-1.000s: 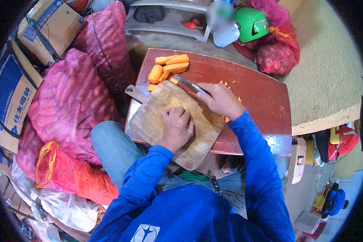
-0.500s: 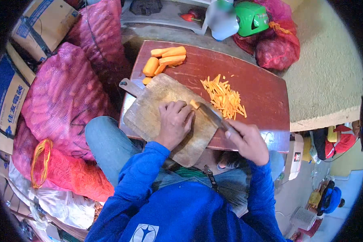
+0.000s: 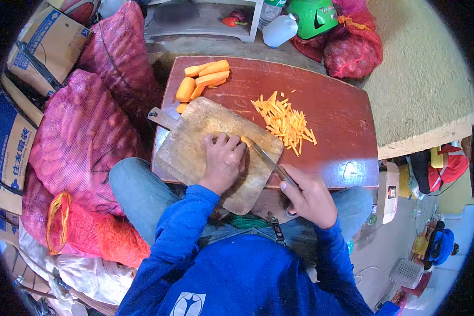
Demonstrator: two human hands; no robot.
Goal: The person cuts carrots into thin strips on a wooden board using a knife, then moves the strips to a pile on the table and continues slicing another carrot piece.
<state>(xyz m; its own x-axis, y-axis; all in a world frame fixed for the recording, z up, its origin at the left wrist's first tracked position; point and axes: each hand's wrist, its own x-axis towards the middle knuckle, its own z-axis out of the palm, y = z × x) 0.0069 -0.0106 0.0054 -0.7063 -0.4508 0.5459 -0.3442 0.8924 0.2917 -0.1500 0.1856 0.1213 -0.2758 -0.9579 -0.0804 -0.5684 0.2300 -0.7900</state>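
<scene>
My left hand (image 3: 224,162) is closed, its fingertips curled over a small carrot piece (image 3: 245,140) pressed on the wooden cutting board (image 3: 192,134). Most of that piece is hidden under the fingers. My right hand (image 3: 310,196) grips the handle of a kitchen knife (image 3: 267,158), whose blade slants across the board right beside the carrot piece. Past the board's right edge, a pile of carrot strips (image 3: 285,120) lies on the reddish-brown table (image 3: 337,110). Several peeled carrots (image 3: 211,78) are stacked at the table's far left corner.
The board overhangs the table's near edge above my lap. Mesh sacks of carrots (image 3: 84,137) and cardboard boxes (image 3: 50,45) crowd the left side. Behind the table stand a low shelf (image 3: 205,29), a white jug (image 3: 280,31) and a green helmet (image 3: 316,18). A rough wall (image 3: 421,79) borders the right.
The camera view has shifted slightly. My right hand and the knife have drawn a little toward my body, while my left hand keeps its hold on the carrot piece.
</scene>
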